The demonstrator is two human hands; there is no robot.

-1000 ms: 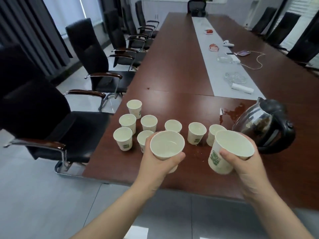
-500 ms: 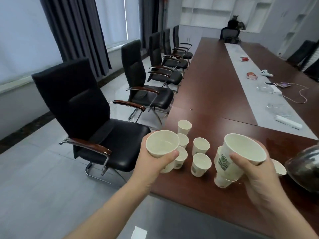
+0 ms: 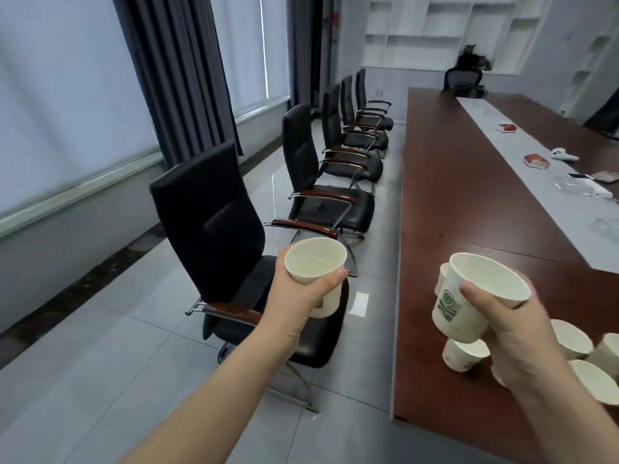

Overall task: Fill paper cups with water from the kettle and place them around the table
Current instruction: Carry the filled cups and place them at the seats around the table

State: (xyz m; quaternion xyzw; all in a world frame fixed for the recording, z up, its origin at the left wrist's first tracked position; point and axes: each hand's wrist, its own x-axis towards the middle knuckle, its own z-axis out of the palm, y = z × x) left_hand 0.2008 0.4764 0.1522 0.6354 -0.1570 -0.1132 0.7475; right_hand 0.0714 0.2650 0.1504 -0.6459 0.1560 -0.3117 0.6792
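Long dark-red table (image 3: 469, 212) ran along my right, with a grey runner (image 3: 522, 152) down its middle carrying two red packets (image 3: 536, 161), a white gadget (image 3: 564, 155) and some clear wrapping too blurred to identify. A row of black armchairs lined the table's left edge; the nearest chair (image 3: 214, 222) stood directly behind my left arm, seat angled toward the table. Dark curtains (image 3: 181, 72) hung on the window side and white shelves (image 3: 452, 28) were at the far wall. Spare paper cups (image 3: 464, 354) stood clustered on the table's near corner, partly hidden by my right wrist. My left hand (image 3: 301, 296) wrapped round the left cup (image 3: 315, 266), thumb across its front, holding it upright off the table, over the nearest chair's seat. My right hand (image 3: 512, 326) gripped the right cup (image 3: 469, 296) the same way, thumb on the front just under the rim, raised above the clustered cups. Water level in either cup: couldn't tell. The right cup's side carried a green printed emblem (image 3: 449, 304); no readable writing on it.
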